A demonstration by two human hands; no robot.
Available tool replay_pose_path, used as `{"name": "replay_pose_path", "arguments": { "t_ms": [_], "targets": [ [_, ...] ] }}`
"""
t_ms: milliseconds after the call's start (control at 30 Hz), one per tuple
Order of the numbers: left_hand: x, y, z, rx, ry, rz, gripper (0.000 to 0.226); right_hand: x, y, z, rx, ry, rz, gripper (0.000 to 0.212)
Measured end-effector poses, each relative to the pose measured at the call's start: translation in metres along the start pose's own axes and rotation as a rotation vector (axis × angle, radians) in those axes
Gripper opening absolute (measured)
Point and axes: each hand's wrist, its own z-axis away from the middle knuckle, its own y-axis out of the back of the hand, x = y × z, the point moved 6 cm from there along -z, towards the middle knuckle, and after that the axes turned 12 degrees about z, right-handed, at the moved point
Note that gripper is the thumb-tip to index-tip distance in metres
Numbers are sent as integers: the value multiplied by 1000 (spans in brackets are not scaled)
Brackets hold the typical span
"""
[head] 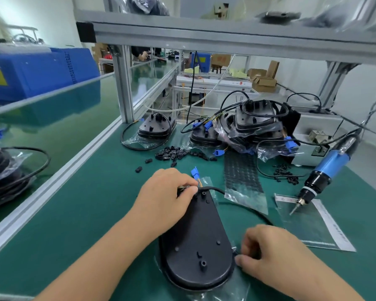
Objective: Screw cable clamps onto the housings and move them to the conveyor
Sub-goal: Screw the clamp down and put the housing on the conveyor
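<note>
A black teardrop-shaped housing (199, 242) lies on the green mat in front of me, inside a clear plastic bag. My left hand (167, 198) rests on its far narrow end, fingers curled and pinching something small where the black cable (217, 190) and blue connector (195, 173) come out. My right hand (276, 255) sits at the housing's near right edge, fingers curled, pinching the bag there. A heap of small black cable clamps (174, 154) lies farther back on the mat. A blue electric screwdriver (326, 170) hangs tip-down at the right.
More bagged housings (254, 124) with cables are piled at the back right, one (154, 129) alone at back centre. Black screws (285, 173) lie scattered near the screwdriver. Flat plastic bags (313, 224) lie at the right. The green conveyor (59, 127) runs along the left behind an aluminium rail.
</note>
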Motion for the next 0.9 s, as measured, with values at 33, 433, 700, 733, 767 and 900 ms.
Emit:
{"name": "replay_pose_path", "arguments": {
  "t_ms": [33, 433, 700, 733, 767, 900],
  "targets": [
    [1, -3, -4, -25, 5, -7, 18, -1, 2, -1, 44, -7, 9, 26],
    [-21, -5, -30, -80, 427, 386, 38, -66, 61, -3, 642, 163, -95, 7],
    [-6, 25, -20, -137, 351, -120, 42, -127, 69, 6, 852, 313, -27, 19],
    [-8, 29, -18, -182, 326, -132, 34, -132, 68, 7, 832, 338, -34, 21],
    [-14, 30, -13, -240, 324, -96, 27, -136, 66, 8, 794, 361, -49, 21],
    [-38, 34, 13, -132, 413, 153, 20, -111, 60, -4, 713, 262, -218, 19]
  ]
}}
